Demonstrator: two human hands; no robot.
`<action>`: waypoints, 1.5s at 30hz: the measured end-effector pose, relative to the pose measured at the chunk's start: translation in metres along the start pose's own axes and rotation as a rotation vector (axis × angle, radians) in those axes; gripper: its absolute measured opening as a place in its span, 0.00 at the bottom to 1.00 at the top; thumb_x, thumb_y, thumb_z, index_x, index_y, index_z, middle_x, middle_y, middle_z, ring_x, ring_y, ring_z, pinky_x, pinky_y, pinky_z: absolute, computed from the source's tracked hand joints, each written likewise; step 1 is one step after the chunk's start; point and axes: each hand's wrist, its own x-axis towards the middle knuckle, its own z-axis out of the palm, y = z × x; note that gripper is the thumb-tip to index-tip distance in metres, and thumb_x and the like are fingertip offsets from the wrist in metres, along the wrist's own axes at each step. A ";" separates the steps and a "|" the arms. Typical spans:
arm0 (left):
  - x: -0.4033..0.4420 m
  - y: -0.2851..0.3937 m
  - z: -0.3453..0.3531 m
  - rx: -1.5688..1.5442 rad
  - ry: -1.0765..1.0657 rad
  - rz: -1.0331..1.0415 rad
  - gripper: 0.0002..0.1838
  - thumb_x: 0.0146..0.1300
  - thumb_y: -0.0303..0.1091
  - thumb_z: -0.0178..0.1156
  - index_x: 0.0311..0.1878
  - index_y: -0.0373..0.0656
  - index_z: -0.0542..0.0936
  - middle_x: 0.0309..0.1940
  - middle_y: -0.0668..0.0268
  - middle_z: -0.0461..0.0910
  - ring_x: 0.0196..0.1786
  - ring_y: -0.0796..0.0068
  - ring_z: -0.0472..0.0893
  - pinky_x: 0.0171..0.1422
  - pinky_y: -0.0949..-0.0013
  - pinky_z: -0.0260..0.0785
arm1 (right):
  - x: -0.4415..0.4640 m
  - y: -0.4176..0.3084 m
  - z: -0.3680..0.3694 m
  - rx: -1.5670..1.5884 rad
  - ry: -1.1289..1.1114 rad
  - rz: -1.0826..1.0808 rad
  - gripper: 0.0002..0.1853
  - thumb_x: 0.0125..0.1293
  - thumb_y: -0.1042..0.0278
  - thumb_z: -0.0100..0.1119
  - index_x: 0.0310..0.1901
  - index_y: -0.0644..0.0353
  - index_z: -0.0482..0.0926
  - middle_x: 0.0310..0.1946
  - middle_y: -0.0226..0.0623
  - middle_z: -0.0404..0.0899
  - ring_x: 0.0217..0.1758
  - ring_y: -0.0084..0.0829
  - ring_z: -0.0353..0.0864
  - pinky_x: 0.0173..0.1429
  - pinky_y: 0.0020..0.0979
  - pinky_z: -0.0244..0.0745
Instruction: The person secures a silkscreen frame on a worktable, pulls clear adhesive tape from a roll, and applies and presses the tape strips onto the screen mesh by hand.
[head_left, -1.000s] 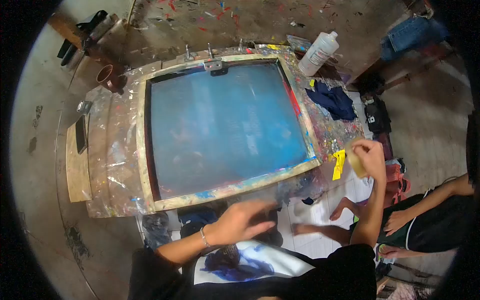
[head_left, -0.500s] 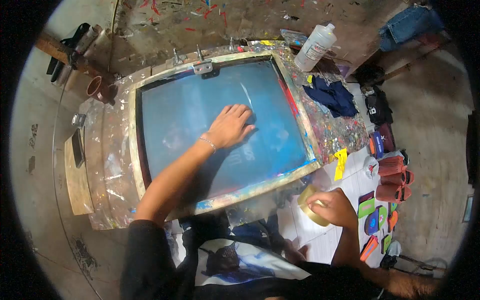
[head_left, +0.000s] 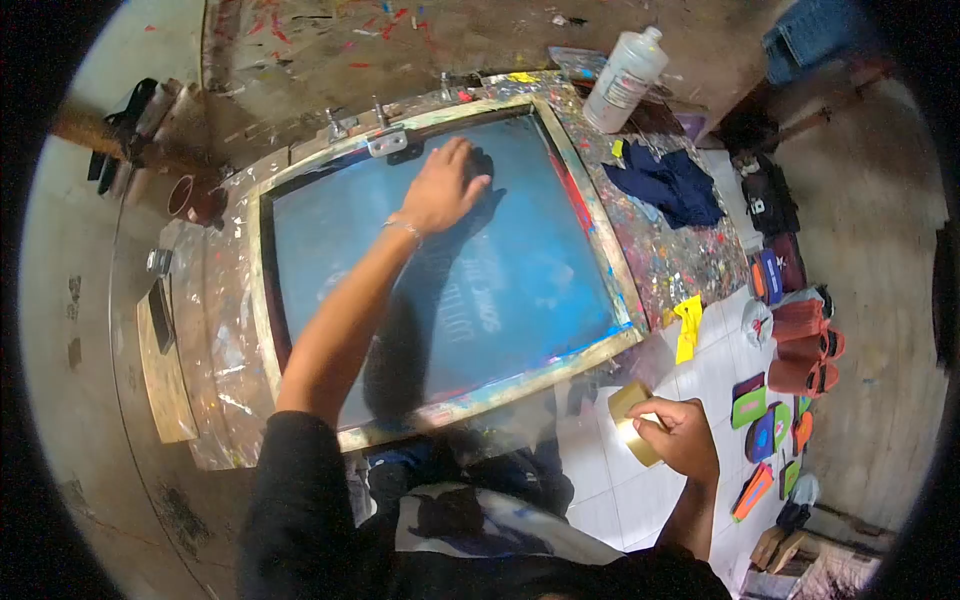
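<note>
A screen-printing frame [head_left: 500, 386] with pale wooden edges and blue mesh lies on the work table, faint lettering showing in the mesh. Over its upper middle reaches my left hand [head_left: 440, 190], fingers stretched and thumb apart, holding nothing. Its shadow falls on the mesh; whether the fingertips touch it I cannot tell. In my right hand [head_left: 685, 437] is a roll of tape [head_left: 624, 408], gripped by its near side, off the frame's lower right corner. A metal hinge clamp [head_left: 387, 143] sits on the frame's far edge.
A white bottle [head_left: 625, 82] and a dark blue cloth [head_left: 665, 187] are on the paint-spattered table at right. A brown cup [head_left: 197, 200] stands at left, near a wooden-handled squeegee [head_left: 163, 365]. Colourful small items and red sandals [head_left: 800, 347] are on the right.
My left hand has moved up the mesh toward the far edge, uncovering more lettering. The right hand still holds the tape roll, at nearly the same place. The view has shifted slightly.
</note>
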 end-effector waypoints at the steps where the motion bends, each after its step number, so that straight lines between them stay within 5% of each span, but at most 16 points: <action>1: -0.005 0.005 -0.010 -0.041 0.064 0.009 0.33 0.71 0.51 0.56 0.66 0.32 0.68 0.70 0.46 0.64 0.71 0.45 0.66 0.76 0.53 0.60 | 0.001 0.007 0.003 0.020 0.015 -0.024 0.07 0.60 0.69 0.66 0.37 0.62 0.87 0.27 0.44 0.86 0.29 0.32 0.88 0.36 0.31 0.78; 6: -0.069 0.117 -0.082 -0.477 -0.293 0.139 0.30 0.63 0.47 0.65 0.62 0.37 0.75 0.60 0.51 0.78 0.64 0.50 0.76 0.70 0.56 0.66 | 0.004 0.010 0.015 0.126 -0.030 -0.071 0.08 0.64 0.68 0.65 0.38 0.64 0.86 0.30 0.45 0.87 0.31 0.31 0.88 0.37 0.31 0.79; 10: -0.136 0.179 -0.094 -0.807 -0.611 0.038 0.53 0.44 0.54 0.80 0.70 0.38 0.66 0.69 0.50 0.69 0.71 0.53 0.69 0.76 0.56 0.59 | 0.012 -0.006 0.030 0.167 -0.096 -0.095 0.10 0.63 0.65 0.65 0.38 0.64 0.85 0.33 0.45 0.87 0.35 0.34 0.89 0.42 0.31 0.79; 14: -0.182 0.209 -0.065 -0.877 -0.550 0.004 0.53 0.44 0.48 0.81 0.71 0.38 0.64 0.66 0.53 0.70 0.69 0.56 0.71 0.73 0.58 0.63 | 0.018 -0.013 0.047 0.124 -0.139 -0.142 0.09 0.62 0.64 0.66 0.39 0.60 0.86 0.33 0.43 0.86 0.37 0.37 0.88 0.43 0.33 0.78; 16: -0.193 0.217 -0.057 -1.081 -0.406 -0.276 0.41 0.47 0.40 0.81 0.64 0.40 0.73 0.55 0.57 0.77 0.59 0.66 0.77 0.63 0.64 0.70 | 0.019 -0.018 0.053 0.087 -0.174 -0.190 0.09 0.62 0.64 0.66 0.39 0.58 0.86 0.34 0.42 0.86 0.37 0.39 0.88 0.43 0.33 0.78; 19: -0.205 0.216 -0.061 -1.116 -0.546 -0.318 0.26 0.49 0.34 0.79 0.52 0.41 0.81 0.41 0.64 0.81 0.46 0.75 0.80 0.52 0.70 0.72 | 0.015 -0.022 0.059 0.098 -0.235 -0.171 0.08 0.62 0.63 0.66 0.40 0.56 0.86 0.33 0.43 0.86 0.37 0.43 0.87 0.41 0.34 0.78; 21: -0.211 0.221 -0.068 -1.143 -0.401 -0.374 0.16 0.52 0.32 0.77 0.44 0.41 0.85 0.32 0.67 0.82 0.37 0.78 0.79 0.43 0.72 0.70 | 0.016 -0.030 0.058 0.046 -0.270 -0.195 0.08 0.62 0.64 0.66 0.40 0.57 0.86 0.33 0.43 0.86 0.37 0.43 0.87 0.40 0.34 0.78; 27: -0.225 0.216 -0.071 -1.017 -0.326 -0.403 0.10 0.57 0.34 0.73 0.41 0.42 0.87 0.28 0.65 0.84 0.31 0.77 0.81 0.37 0.72 0.71 | 0.011 -0.031 0.067 0.083 -0.230 -0.145 0.10 0.62 0.66 0.66 0.43 0.60 0.85 0.32 0.45 0.86 0.36 0.36 0.89 0.41 0.32 0.78; 33: -0.235 0.214 -0.077 -0.897 -0.145 -0.238 0.07 0.62 0.32 0.69 0.41 0.40 0.87 0.30 0.59 0.85 0.31 0.64 0.83 0.36 0.64 0.74 | 0.005 -0.034 0.082 0.270 -0.259 -0.067 0.14 0.62 0.64 0.69 0.45 0.64 0.85 0.37 0.41 0.88 0.40 0.26 0.87 0.47 0.29 0.78; 37: -0.242 0.209 -0.084 -0.639 -0.065 -0.038 0.06 0.64 0.31 0.65 0.38 0.38 0.82 0.27 0.56 0.79 0.29 0.54 0.81 0.35 0.57 0.73 | 0.000 -0.040 0.093 0.146 -0.228 -0.211 0.28 0.59 0.58 0.73 0.58 0.61 0.78 0.48 0.43 0.85 0.49 0.34 0.86 0.55 0.34 0.77; 38: -0.242 0.206 -0.087 -0.610 -0.055 -0.003 0.07 0.65 0.31 0.63 0.37 0.38 0.79 0.27 0.55 0.77 0.29 0.51 0.80 0.34 0.54 0.72 | 0.001 -0.036 0.096 0.278 -0.332 -0.118 0.42 0.53 0.52 0.77 0.66 0.60 0.69 0.55 0.47 0.81 0.56 0.42 0.83 0.58 0.38 0.76; 43: -0.241 0.182 -0.127 -0.534 -0.182 -0.111 0.09 0.66 0.34 0.63 0.36 0.37 0.78 0.29 0.51 0.78 0.30 0.50 0.80 0.35 0.53 0.72 | -0.008 -0.052 0.094 0.166 -0.314 -0.271 0.54 0.44 0.48 0.82 0.69 0.60 0.62 0.53 0.51 0.81 0.55 0.46 0.83 0.58 0.41 0.76; 45: -0.241 0.157 -0.170 -0.490 -0.165 -0.166 0.05 0.62 0.22 0.63 0.40 0.36 0.78 0.32 0.49 0.80 0.32 0.48 0.81 0.36 0.56 0.72 | -0.012 -0.056 0.080 0.112 -0.470 -0.158 0.51 0.46 0.48 0.82 0.69 0.61 0.64 0.49 0.49 0.83 0.52 0.44 0.85 0.57 0.40 0.77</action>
